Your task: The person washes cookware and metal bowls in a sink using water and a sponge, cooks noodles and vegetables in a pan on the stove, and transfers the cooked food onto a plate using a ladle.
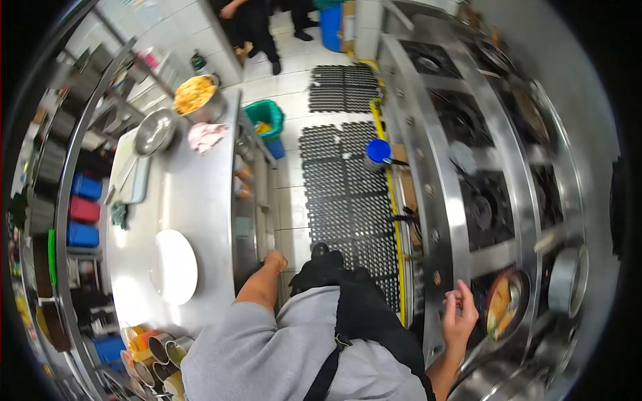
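Note:
My left hand [276, 261] hangs low beside the front edge of the steel counter [214, 220]; its fingers are too small and partly hidden to read. On the right, my right hand [460, 311] is raised at the stove front [449, 227], fingers apart and nothing in it. Just right of that hand, a pan with food [503, 307] rests on the stove. A white plate [175, 267] lies on the counter to the left.
Yellow food fills a pot [211, 107] at the counter's far end, near a strainer [155, 132] and a pink cloth [207, 136]. A green-lined bin [273, 119] and a blue-lidded container [378, 152] stand on the floor. Two people [257, 30] stand beyond.

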Demonstrator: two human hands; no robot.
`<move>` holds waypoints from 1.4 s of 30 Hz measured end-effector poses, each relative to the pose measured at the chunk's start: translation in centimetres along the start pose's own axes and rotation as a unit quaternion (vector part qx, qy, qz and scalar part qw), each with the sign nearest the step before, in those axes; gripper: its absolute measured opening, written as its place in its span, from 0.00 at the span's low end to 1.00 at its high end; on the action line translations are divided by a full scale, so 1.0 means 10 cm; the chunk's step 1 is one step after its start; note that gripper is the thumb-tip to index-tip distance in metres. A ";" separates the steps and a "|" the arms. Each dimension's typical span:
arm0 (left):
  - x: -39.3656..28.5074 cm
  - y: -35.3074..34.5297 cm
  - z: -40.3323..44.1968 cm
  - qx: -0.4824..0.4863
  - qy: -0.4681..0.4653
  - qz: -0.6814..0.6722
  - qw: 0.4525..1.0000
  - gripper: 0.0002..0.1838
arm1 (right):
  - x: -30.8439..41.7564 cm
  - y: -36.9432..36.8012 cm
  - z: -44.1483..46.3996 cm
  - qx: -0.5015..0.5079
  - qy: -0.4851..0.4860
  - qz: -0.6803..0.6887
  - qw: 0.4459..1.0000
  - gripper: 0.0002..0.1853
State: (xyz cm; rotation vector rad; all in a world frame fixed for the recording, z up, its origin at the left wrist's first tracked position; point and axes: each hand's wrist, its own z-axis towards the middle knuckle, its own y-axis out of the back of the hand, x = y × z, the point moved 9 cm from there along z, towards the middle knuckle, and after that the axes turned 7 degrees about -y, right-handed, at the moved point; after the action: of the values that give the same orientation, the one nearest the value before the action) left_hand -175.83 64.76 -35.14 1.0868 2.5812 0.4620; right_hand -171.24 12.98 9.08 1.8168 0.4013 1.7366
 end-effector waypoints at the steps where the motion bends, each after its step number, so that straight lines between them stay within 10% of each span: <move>1: 0.04 0.11 0.00 -0.006 0.007 -0.020 1.000 0.15 | 0.19 -0.28 0.17 0.037 0.040 -0.030 0.998 0.17; 6: -0.12 0.49 0.33 -0.210 -0.146 0.024 0.966 0.11 | 1.00 -1.46 0.84 0.193 0.114 -0.056 0.973 0.17; 8: -0.24 0.64 0.64 -0.139 -0.130 0.015 0.981 0.16 | 1.27 -1.78 1.02 0.239 0.150 -0.063 0.957 0.18; 11: -0.54 1.23 0.37 -0.174 -0.181 -0.094 0.963 0.16 | 1.49 -2.03 1.34 0.266 0.182 -0.075 0.944 0.19; 13: -0.70 1.51 0.24 -0.155 -0.163 -0.426 0.876 0.15 | 1.56 -2.09 1.61 0.268 0.159 -0.096 0.945 0.19; 19: -0.51 1.83 0.70 -0.161 -0.124 -0.569 0.797 0.10 | 1.58 -2.04 2.52 0.235 0.194 -0.110 0.946 0.17; 22: -0.27 1.64 0.90 -0.127 -0.091 -0.508 0.847 0.09 | 1.42 -1.96 3.06 0.198 0.194 -0.102 0.955 0.17; 25: -0.28 1.59 0.95 -0.165 -0.286 -0.082 0.940 0.14 | 1.34 -1.90 3.57 0.178 0.175 -0.088 0.965 0.16; 27: -0.46 1.67 0.88 -0.118 -0.259 0.024 0.958 0.16 | 1.26 -1.96 3.85 0.194 0.158 -0.086 0.964 0.16; 31: -0.87 2.21 0.97 -0.192 -0.255 -0.137 0.938 0.17 | 1.21 -2.28 4.37 0.257 0.142 -0.073 0.953 0.17; 33: -1.17 2.51 0.95 -0.173 -0.086 -0.475 0.859 0.10 | 1.26 -2.47 4.60 0.289 0.137 -0.101 0.942 0.17; 37: -1.77 3.16 1.12 -0.203 -0.125 -0.555 0.797 0.10 | 1.56 -2.94 5.05 0.334 0.179 -0.105 0.920 0.17; 42: -1.75 3.52 1.77 -0.198 -0.108 -0.470 0.853 0.12 | 2.07 -3.71 5.72 0.344 0.229 -0.154 0.897 0.18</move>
State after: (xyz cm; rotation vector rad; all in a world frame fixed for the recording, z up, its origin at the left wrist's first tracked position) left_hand -134.93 78.39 -34.27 -0.2873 2.2939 0.5213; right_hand -106.55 42.47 4.84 1.6029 1.5784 1.9118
